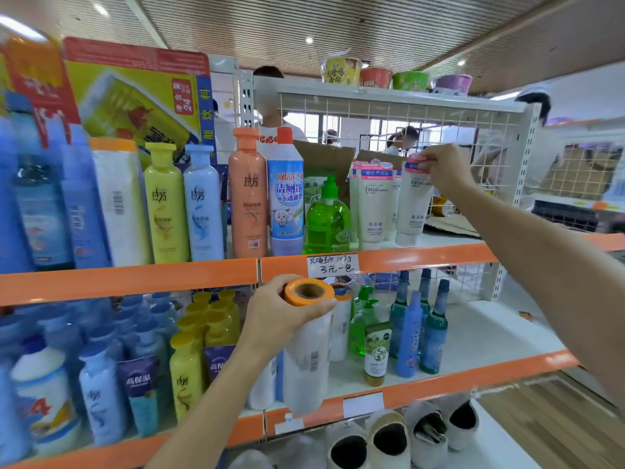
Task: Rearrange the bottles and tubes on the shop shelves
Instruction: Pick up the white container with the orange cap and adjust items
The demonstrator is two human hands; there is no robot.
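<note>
left hand point(280, 316) grips orange-capped white bottle point(306, 360) at middle shelf point(473, 336) | right hand point(446, 169) pinches pink top of white facial tube point(413, 204) on upper shelf point(456, 253)

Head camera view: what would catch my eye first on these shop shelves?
Two bare arms reaching in: the right hand pinches the pink top of a white Facial tube on the upper shelf, while the left hand grips a white bottle with an orange cap before the lower shelf. Bright orange shelf edges frame everything.
</note>
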